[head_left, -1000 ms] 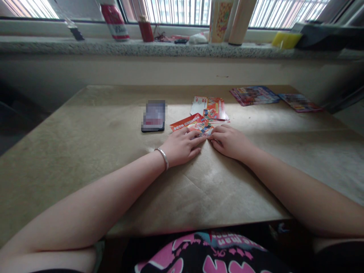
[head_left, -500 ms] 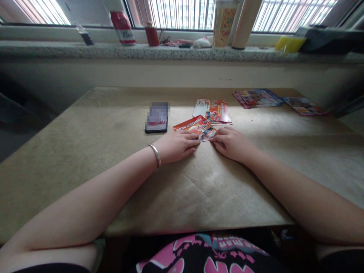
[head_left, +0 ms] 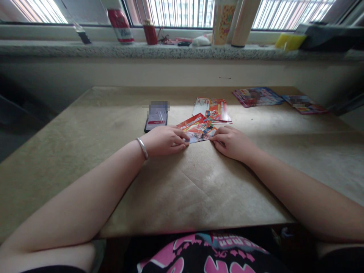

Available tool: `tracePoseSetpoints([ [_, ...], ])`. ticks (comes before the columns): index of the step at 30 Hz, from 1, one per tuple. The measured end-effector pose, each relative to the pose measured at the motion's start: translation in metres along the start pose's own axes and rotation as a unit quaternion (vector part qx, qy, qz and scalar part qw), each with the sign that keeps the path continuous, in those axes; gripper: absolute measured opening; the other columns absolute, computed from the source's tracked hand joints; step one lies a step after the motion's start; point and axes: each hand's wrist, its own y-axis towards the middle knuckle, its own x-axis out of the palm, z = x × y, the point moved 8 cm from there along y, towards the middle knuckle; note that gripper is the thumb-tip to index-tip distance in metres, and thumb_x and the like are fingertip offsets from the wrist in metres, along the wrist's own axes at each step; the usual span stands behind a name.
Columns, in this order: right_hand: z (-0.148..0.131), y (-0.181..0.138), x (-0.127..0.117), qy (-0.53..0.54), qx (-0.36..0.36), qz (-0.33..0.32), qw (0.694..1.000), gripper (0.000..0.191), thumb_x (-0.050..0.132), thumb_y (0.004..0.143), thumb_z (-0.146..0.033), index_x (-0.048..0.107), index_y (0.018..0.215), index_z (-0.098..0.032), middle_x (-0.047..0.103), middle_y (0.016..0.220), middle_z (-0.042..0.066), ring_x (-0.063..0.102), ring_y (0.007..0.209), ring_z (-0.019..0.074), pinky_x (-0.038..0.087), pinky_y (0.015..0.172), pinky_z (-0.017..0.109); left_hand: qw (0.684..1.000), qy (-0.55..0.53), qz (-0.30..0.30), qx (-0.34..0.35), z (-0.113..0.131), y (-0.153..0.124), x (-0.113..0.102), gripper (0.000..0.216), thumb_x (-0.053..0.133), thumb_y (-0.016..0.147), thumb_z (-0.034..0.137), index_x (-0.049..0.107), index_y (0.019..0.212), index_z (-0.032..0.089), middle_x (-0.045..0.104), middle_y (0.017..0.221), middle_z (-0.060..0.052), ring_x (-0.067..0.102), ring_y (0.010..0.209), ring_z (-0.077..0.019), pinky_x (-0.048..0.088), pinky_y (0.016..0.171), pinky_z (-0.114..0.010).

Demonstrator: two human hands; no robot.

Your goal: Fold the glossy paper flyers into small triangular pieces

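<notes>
A red and orange printed leaflet (head_left: 196, 128) lies on the tan table (head_left: 85, 125) between my hands. My left hand (head_left: 163, 140), with a silver bangle on the wrist, pinches the leaflet's left edge with curled fingers. My right hand (head_left: 231, 142) holds its right corner, fingers closed on the paper. Just behind it lies a second red leaflet (head_left: 211, 109). A black phone (head_left: 156, 120) sits directly behind my left hand.
Two more colourful leaflets (head_left: 257, 96) lie at the far right of the table, the second leaflet of the pair (head_left: 304, 103) near its edge. The stone windowsill (head_left: 57, 48) behind holds a red can (head_left: 121, 25), a red cup (head_left: 149, 32), tall containers and a yellow sponge (head_left: 290, 41).
My left hand has slid left along the leaflet, away from my right hand, exposing more of the paper between them. The right hand has stayed about where it was.
</notes>
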Motion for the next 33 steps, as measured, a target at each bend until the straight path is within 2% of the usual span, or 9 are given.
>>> tracePoseSetpoints([
  [6, 0.000, 0.000, 0.000, 0.002, -0.005, 0.003, 1.000, 0.026, 0.050, 0.089, -0.022, 0.076, 0.093, -0.017, 0.069, 0.091, 0.008, 0.061, 0.087, 0.0215, 0.050, 0.083, 0.035, 0.998, -0.067, 0.011, -0.016, -0.014, -0.005, -0.001, 0.025, 0.052, 0.092, 0.031, 0.076, 0.093, 0.024, 0.072, 0.107, -0.003, 0.065, 0.093, -0.0139, 0.050, 0.086, -0.026],
  [10, 0.000, -0.001, 0.000, 0.002, -0.010, 0.007, 1.000, 0.026, 0.051, 0.088, -0.021, 0.075, 0.094, -0.016, 0.069, 0.091, 0.009, 0.061, 0.087, 0.0217, 0.051, 0.083, 0.036, 0.996, -0.088, -0.004, -0.011, -0.015, -0.006, 0.000, 0.025, 0.052, 0.092, 0.031, 0.076, 0.094, 0.024, 0.071, 0.109, -0.004, 0.065, 0.094, -0.0136, 0.049, 0.086, -0.026],
  [16, 0.000, -0.001, 0.000, 0.009, -0.016, 0.014, 1.000, 0.025, 0.051, 0.088, -0.021, 0.075, 0.092, -0.016, 0.070, 0.094, 0.009, 0.062, 0.088, 0.0222, 0.051, 0.084, 0.036, 0.994, -0.099, 0.022, -0.028, -0.019, -0.006, -0.001, 0.024, 0.054, 0.092, 0.033, 0.075, 0.092, 0.023, 0.073, 0.102, -0.003, 0.066, 0.091, -0.0125, 0.050, 0.084, -0.024],
  [20, -0.001, -0.001, -0.001, 0.008, -0.019, 0.017, 1.000, 0.025, 0.050, 0.089, -0.021, 0.075, 0.092, -0.016, 0.070, 0.096, 0.009, 0.061, 0.090, 0.0223, 0.050, 0.085, 0.037, 0.999, -0.028, 0.004, -0.018, -0.007, -0.002, -0.002, 0.029, 0.050, 0.093, 0.032, 0.074, 0.082, 0.023, 0.073, 0.101, 0.000, 0.066, 0.092, -0.0134, 0.050, 0.085, -0.025],
  [22, -0.002, 0.000, -0.001, 0.005, -0.018, 0.016, 1.000, 0.025, 0.050, 0.089, -0.021, 0.074, 0.091, -0.017, 0.070, 0.097, 0.008, 0.061, 0.091, 0.0222, 0.050, 0.085, 0.036, 0.999, 0.020, 0.009, -0.031, 0.001, 0.001, -0.004, 0.028, 0.049, 0.092, 0.031, 0.073, 0.082, 0.022, 0.073, 0.099, -0.001, 0.065, 0.093, -0.0150, 0.050, 0.086, -0.027],
  [26, -0.002, 0.000, 0.000, -0.003, -0.016, 0.010, 1.000, 0.023, 0.050, 0.089, -0.021, 0.072, 0.092, -0.017, 0.070, 0.098, 0.009, 0.061, 0.093, 0.0227, 0.049, 0.085, 0.036, 0.987, 0.127, 0.013, -0.097, 0.013, 0.008, 0.001, 0.022, 0.052, 0.088, 0.029, 0.069, 0.083, 0.016, 0.070, 0.090, -0.007, 0.065, 0.079, -0.0181, 0.051, 0.071, -0.029],
  [27, -0.002, 0.001, 0.000, -0.003, -0.015, 0.011, 1.000, 0.022, 0.050, 0.089, -0.021, 0.072, 0.092, -0.017, 0.070, 0.098, 0.008, 0.061, 0.094, 0.0228, 0.048, 0.085, 0.036, 0.984, 0.140, 0.031, -0.107, 0.016, 0.010, 0.001, 0.021, 0.052, 0.088, 0.028, 0.069, 0.086, 0.015, 0.069, 0.090, -0.008, 0.064, 0.080, -0.0191, 0.052, 0.071, -0.031],
  [30, 0.000, 0.001, 0.000, 0.002, -0.008, 0.017, 1.000, 0.021, 0.051, 0.089, -0.021, 0.071, 0.095, -0.019, 0.071, 0.099, 0.007, 0.060, 0.095, 0.0228, 0.047, 0.086, 0.037, 0.981, 0.137, 0.091, -0.103, 0.021, 0.016, 0.005, 0.029, 0.050, 0.091, 0.026, 0.063, 0.117, 0.019, 0.066, 0.110, -0.009, 0.061, 0.100, -0.0217, 0.050, 0.085, -0.034],
  [33, 0.000, 0.002, -0.001, -0.004, -0.005, 0.022, 1.000, 0.021, 0.051, 0.090, -0.023, 0.071, 0.097, -0.021, 0.072, 0.098, 0.006, 0.060, 0.093, 0.0225, 0.046, 0.085, 0.036, 0.981, 0.141, 0.092, -0.096, 0.019, 0.021, 0.013, 0.029, 0.048, 0.095, 0.028, 0.062, 0.119, 0.022, 0.067, 0.108, -0.008, 0.061, 0.093, -0.0197, 0.049, 0.083, -0.034],
])
